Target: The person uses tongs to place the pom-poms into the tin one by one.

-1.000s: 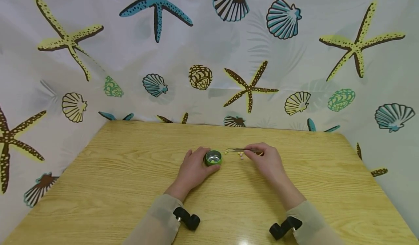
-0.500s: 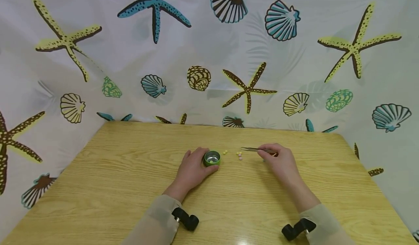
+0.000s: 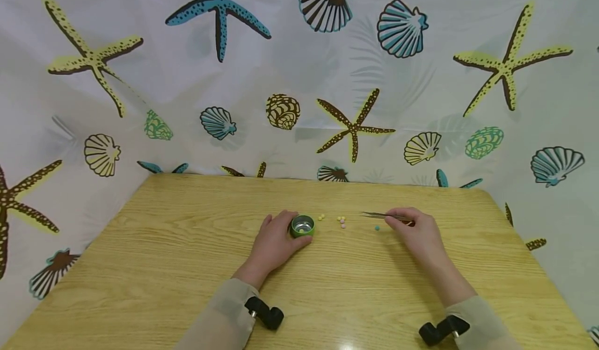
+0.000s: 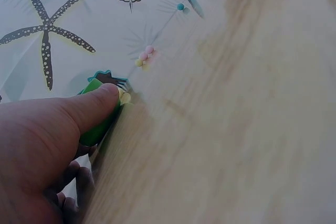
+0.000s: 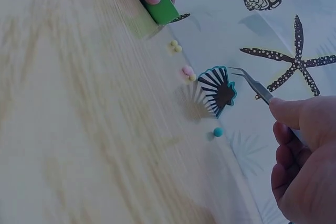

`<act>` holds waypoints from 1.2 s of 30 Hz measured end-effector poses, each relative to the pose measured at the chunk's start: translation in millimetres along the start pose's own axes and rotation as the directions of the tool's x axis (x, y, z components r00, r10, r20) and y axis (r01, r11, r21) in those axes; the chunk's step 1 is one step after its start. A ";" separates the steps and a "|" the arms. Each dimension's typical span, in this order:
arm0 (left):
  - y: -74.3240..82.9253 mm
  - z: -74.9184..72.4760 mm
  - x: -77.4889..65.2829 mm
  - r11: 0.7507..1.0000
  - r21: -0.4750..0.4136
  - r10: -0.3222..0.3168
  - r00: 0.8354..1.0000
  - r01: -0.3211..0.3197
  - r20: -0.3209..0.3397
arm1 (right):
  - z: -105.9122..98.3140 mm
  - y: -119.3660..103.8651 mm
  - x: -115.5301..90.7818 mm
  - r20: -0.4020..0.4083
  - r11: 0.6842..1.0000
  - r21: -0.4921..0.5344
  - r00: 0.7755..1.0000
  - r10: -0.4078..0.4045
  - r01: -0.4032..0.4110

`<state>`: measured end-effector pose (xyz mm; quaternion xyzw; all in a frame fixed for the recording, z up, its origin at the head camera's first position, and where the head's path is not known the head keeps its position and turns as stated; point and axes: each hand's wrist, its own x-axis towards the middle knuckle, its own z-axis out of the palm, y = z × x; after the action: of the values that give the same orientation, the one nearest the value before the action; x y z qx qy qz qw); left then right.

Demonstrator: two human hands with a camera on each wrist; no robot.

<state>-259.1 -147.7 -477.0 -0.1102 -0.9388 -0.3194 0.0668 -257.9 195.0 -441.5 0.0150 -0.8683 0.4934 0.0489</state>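
My left hand (image 3: pixel 276 243) holds a small green tin (image 3: pixel 303 227), fingers round its far side and thumb at the near side. Its inside is silvery, with something pale yellow at the bottom. My right hand (image 3: pixel 418 235) pinches metal tweezers (image 3: pixel 386 216) that point left, their bent tips slightly apart with nothing between them. Beneath and left of that hand lies a blue bead (image 3: pixel 377 228). Yellow beads (image 3: pixel 321 217) sit just right of the tin. Between them and the tweezers is a cluster of pink beads (image 3: pixel 342 223) and yellow ones.
The wooden table (image 3: pixel 187 267) carries everything. A white cloth (image 3: pixel 262 74) printed with starfish and shells hangs behind it and along both sides. Each sleeved forearm bears a black wrist mount (image 3: pixel 264 312).
My right hand has moved right with the tweezers, away from the yellow beads by the tin. The blue bead has come into sight. My left hand stays on the tin.
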 end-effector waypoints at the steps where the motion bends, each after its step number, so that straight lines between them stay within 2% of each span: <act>1: 0.0 0.0 0.0 1.000 0.000 0.000 1.000 0.000 0.000 | -1.9 1.9 -0.2 -0.002 1.000 0.000 1.000 0.005 -0.005; 17: 0.7 -1.5 -0.9 1.000 0.001 0.010 1.000 -0.010 0.002 | -22.7 22.4 -3.9 -0.019 0.997 -0.058 0.999 0.046 -0.047; 36: -1.7 -0.2 -1.0 1.000 0.006 0.029 1.000 -0.029 0.000 | -27.4 36.6 -5.9 -0.006 0.994 -0.075 0.997 0.083 -0.083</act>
<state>-258.5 -149.3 -478.0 -0.1233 -0.9381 -0.3156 0.0719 -252.9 237.2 -459.5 -0.0236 -0.8861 0.4620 0.0302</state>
